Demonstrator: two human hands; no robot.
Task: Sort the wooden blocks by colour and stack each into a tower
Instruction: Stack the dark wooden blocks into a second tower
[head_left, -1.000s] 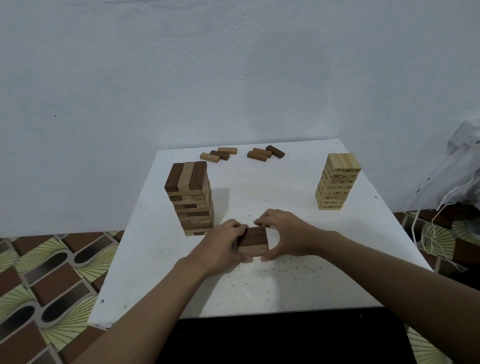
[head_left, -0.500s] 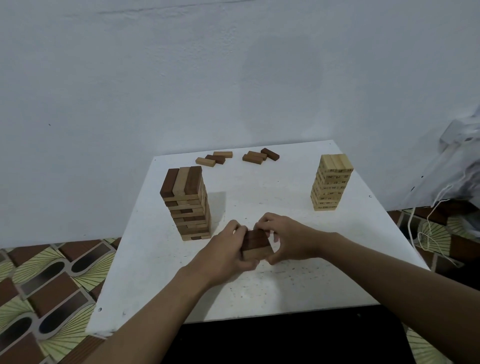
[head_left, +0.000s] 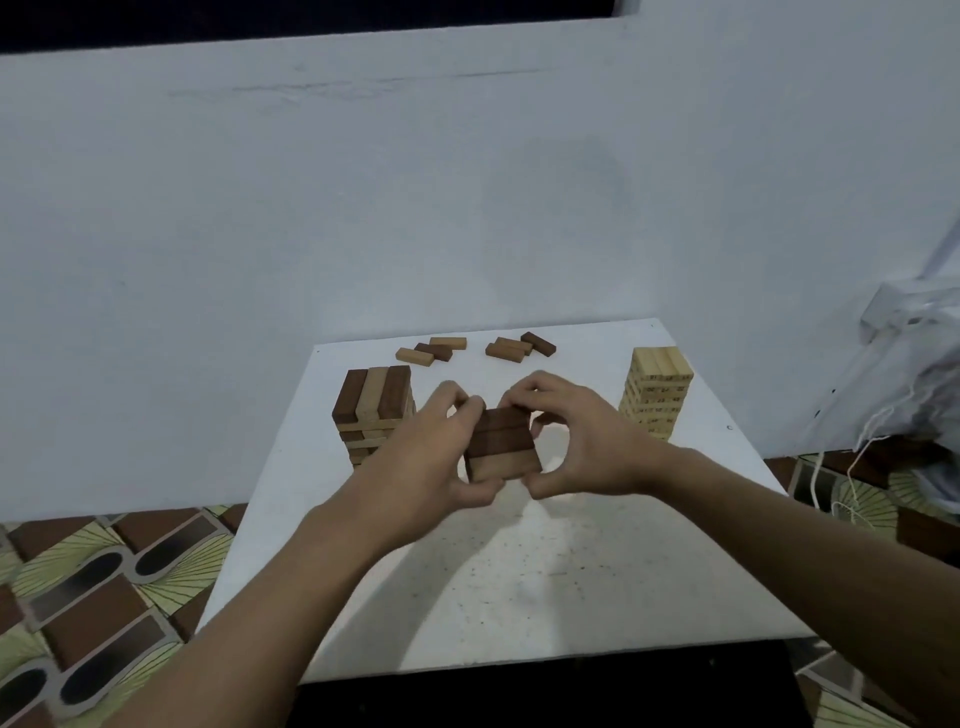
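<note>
Domestic interior, most likely a room in a home. Indicators: plain painted wall (head_left: 467, 208); patterned brown-and-green floor tiles (head_left: 104, 597); small white table (head_left: 571, 597) set against the wall; loose wooden blocks (head_left: 434, 352) along the tabletop's far edge; pale plastic bag (head_left: 914, 374) beside the table.

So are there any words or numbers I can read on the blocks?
Pale tower: small dark marks printed on the block sides, maybe numbers, too small and blurred to read.
Mixed tower, held blocks, loose blocks, table: no writing shows.
</note>
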